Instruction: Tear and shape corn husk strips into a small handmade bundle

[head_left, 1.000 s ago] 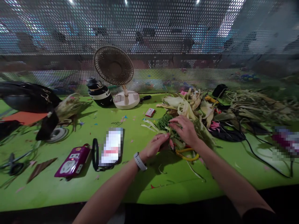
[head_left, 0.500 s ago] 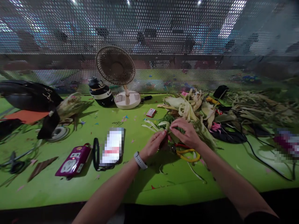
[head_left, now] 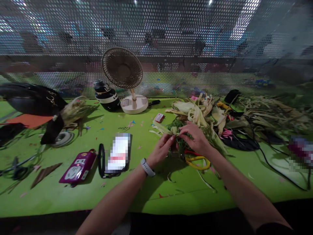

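Observation:
Pale green husk strips point(head_left: 162, 127) are pinched between my two hands, their ends pointing up and left. My left hand point(head_left: 161, 150), with a pale watch at the wrist, closes on them from the left. On the other side, my right hand point(head_left: 195, 138) grips the same strips with thumb and fingertips. Behind and between the hands lies thin green plant material point(head_left: 178, 124). Yellow-handled pliers point(head_left: 199, 163) lie just below my right hand. Beyond it is a pile of dry corn husks point(head_left: 195, 111).
On the green table point(head_left: 102, 202) are a fan point(head_left: 134, 104), a black bottle point(head_left: 107, 99), a small red-white box point(head_left: 159, 117), a phone point(head_left: 119, 153), a purple power strip point(head_left: 78, 168), scissors point(head_left: 16, 169), a black bag point(head_left: 29, 98) and black cables point(head_left: 276, 169). A perforated metal screen point(head_left: 171, 42) stands behind.
The husk strips have shifted and now lie together, extending further up and left. My hands stay close together, with small finger movements. The view has moved slightly.

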`<state>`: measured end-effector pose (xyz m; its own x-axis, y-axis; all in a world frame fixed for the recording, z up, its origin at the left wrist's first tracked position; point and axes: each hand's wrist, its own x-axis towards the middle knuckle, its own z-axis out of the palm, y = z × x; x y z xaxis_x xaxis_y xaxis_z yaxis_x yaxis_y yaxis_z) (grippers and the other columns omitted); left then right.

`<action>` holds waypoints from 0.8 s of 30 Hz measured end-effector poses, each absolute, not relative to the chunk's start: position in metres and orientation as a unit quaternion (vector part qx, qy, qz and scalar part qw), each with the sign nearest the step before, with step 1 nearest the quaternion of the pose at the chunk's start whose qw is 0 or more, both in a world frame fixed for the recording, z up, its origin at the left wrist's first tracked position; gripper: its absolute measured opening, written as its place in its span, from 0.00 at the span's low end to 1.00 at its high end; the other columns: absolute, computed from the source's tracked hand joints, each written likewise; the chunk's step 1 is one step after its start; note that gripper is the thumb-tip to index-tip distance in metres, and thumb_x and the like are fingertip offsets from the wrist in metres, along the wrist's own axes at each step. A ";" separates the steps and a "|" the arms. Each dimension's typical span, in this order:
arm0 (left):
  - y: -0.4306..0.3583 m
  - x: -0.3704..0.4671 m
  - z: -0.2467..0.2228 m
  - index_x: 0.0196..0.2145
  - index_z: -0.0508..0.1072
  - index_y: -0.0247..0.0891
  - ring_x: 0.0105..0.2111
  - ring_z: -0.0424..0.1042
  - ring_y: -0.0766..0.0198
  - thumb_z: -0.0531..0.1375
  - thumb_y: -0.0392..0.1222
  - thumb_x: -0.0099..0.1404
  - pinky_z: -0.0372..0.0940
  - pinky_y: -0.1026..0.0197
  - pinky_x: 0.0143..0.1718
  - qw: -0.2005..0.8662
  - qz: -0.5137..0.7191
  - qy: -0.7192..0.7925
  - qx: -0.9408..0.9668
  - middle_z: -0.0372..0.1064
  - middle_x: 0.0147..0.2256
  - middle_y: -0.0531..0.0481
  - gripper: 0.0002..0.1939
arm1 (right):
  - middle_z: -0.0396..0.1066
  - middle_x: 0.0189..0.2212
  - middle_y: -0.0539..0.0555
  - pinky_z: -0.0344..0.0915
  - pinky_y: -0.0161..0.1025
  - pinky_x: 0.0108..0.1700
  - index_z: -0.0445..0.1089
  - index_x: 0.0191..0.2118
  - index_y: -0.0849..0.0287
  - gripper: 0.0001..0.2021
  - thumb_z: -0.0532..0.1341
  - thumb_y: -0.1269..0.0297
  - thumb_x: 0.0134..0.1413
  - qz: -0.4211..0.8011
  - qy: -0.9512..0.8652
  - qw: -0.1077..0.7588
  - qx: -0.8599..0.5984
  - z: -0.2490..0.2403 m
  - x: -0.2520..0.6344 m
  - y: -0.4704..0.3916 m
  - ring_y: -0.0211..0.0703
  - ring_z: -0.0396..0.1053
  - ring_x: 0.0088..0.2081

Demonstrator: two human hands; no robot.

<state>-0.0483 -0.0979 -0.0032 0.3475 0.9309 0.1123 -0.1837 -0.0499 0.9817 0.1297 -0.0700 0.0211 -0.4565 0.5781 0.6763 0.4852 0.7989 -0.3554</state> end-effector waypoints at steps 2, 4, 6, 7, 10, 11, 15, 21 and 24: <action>-0.097 -0.048 -0.004 0.37 0.64 0.38 0.25 0.65 0.68 0.56 0.55 0.62 0.60 0.63 0.28 0.607 0.465 0.328 0.554 0.67 0.25 0.53 0.17 | 0.71 0.30 0.52 0.57 0.53 0.55 0.66 0.34 0.54 0.05 0.57 0.62 0.59 0.021 -0.853 0.410 -0.323 0.021 0.131 -0.070 0.43 0.68 0.36; -0.097 -0.047 -0.005 0.35 0.64 0.37 0.26 0.64 0.68 0.56 0.55 0.61 0.60 0.63 0.30 0.603 0.472 0.327 0.553 0.66 0.25 0.53 0.17 | 0.69 0.27 0.51 0.57 0.51 0.54 0.66 0.34 0.55 0.04 0.57 0.62 0.59 -0.006 -0.860 0.398 -0.319 0.023 0.132 -0.071 0.43 0.66 0.34; -0.096 -0.046 -0.006 0.34 0.64 0.37 0.26 0.63 0.68 0.56 0.55 0.61 0.60 0.63 0.31 0.591 0.484 0.330 0.555 0.65 0.25 0.54 0.17 | 0.68 0.26 0.51 0.59 0.48 0.51 0.67 0.35 0.55 0.04 0.57 0.63 0.59 -0.027 -0.871 0.378 -0.312 0.025 0.133 -0.072 0.43 0.65 0.34; -0.096 -0.046 -0.006 0.34 0.64 0.37 0.26 0.63 0.68 0.56 0.55 0.61 0.60 0.63 0.31 0.585 0.489 0.332 0.556 0.64 0.25 0.54 0.17 | 0.68 0.26 0.52 0.60 0.46 0.48 0.68 0.35 0.55 0.05 0.57 0.63 0.59 -0.035 -0.875 0.367 -0.313 0.026 0.133 -0.073 0.43 0.64 0.34; -0.096 -0.045 -0.005 0.34 0.64 0.38 0.26 0.63 0.68 0.57 0.56 0.60 0.60 0.63 0.30 0.580 0.498 0.340 0.548 0.64 0.25 0.54 0.17 | 0.67 0.26 0.53 0.59 0.42 0.39 0.70 0.33 0.56 0.07 0.58 0.60 0.58 -0.053 -0.874 0.352 -0.330 0.030 0.135 -0.074 0.44 0.63 0.33; -0.096 -0.045 -0.005 0.34 0.64 0.38 0.25 0.63 0.68 0.57 0.56 0.60 0.59 0.63 0.29 0.581 0.501 0.345 0.541 0.64 0.25 0.54 0.17 | 0.67 0.25 0.53 0.59 0.42 0.38 0.70 0.32 0.56 0.07 0.58 0.60 0.58 -0.059 -0.872 0.352 -0.335 0.032 0.136 -0.075 0.44 0.63 0.32; -0.094 -0.046 -0.005 0.35 0.64 0.38 0.22 0.59 0.71 0.58 0.53 0.60 0.56 0.66 0.25 0.585 0.523 0.377 0.492 0.63 0.24 0.56 0.15 | 0.69 0.25 0.52 0.58 0.41 0.38 0.71 0.32 0.56 0.08 0.58 0.60 0.58 -0.079 -0.874 0.350 -0.329 0.034 0.134 -0.078 0.43 0.63 0.32; -0.090 -0.046 -0.009 0.33 0.68 0.37 0.25 0.59 0.71 0.62 0.53 0.55 0.57 0.66 0.28 0.577 0.553 0.392 0.456 0.64 0.26 0.54 0.16 | 0.74 0.25 0.52 0.57 0.37 0.31 0.73 0.34 0.56 0.12 0.54 0.59 0.61 -0.005 -0.885 0.297 -0.357 0.016 0.125 -0.081 0.40 0.68 0.27; -0.090 -0.045 -0.007 0.30 0.70 0.35 0.24 0.58 0.71 0.63 0.53 0.54 0.57 0.66 0.27 0.578 0.517 0.399 0.490 0.64 0.24 0.54 0.16 | 0.74 0.25 0.52 0.60 0.36 0.29 0.69 0.48 0.58 0.15 0.52 0.57 0.62 0.034 -0.841 0.333 -0.425 0.011 0.124 -0.080 0.40 0.68 0.25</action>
<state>-0.0454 -0.0903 -0.0073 0.1482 0.9879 0.0452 -0.2071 -0.0137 0.9782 0.1240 -0.0797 0.0113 -0.4162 0.7379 0.5313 0.6929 0.6357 -0.3401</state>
